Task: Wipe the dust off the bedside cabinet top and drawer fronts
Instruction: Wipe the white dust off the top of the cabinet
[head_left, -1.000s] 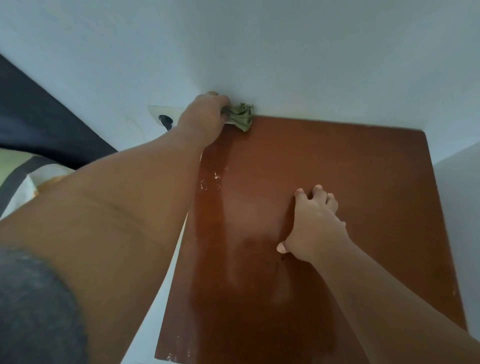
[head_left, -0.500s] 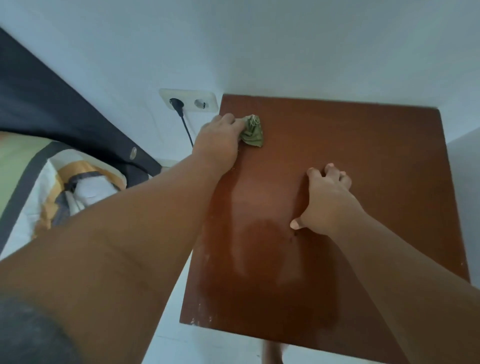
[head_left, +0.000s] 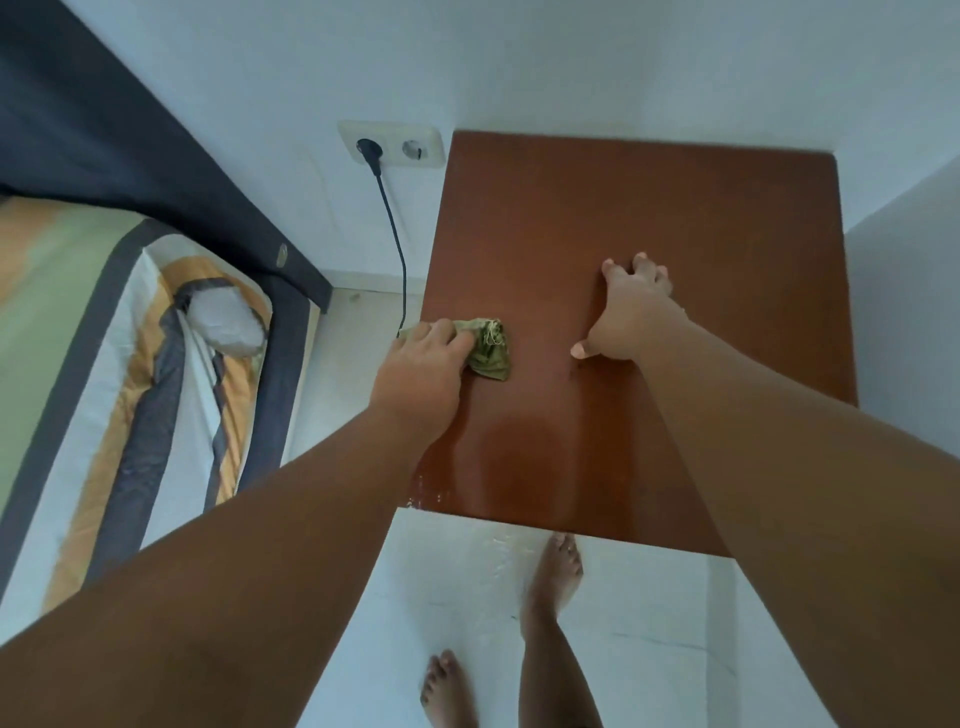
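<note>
One wide-angle camera, worn on the person's head, looks steeply down and forward toward the white wall. The bedside cabinet top lies near below it and fills the centre and right. The wide view also takes in the bed at the left edge, the wall socket just beside the cabinet's far left corner, and the floor with the person's bare feet at the bottom.
</note>
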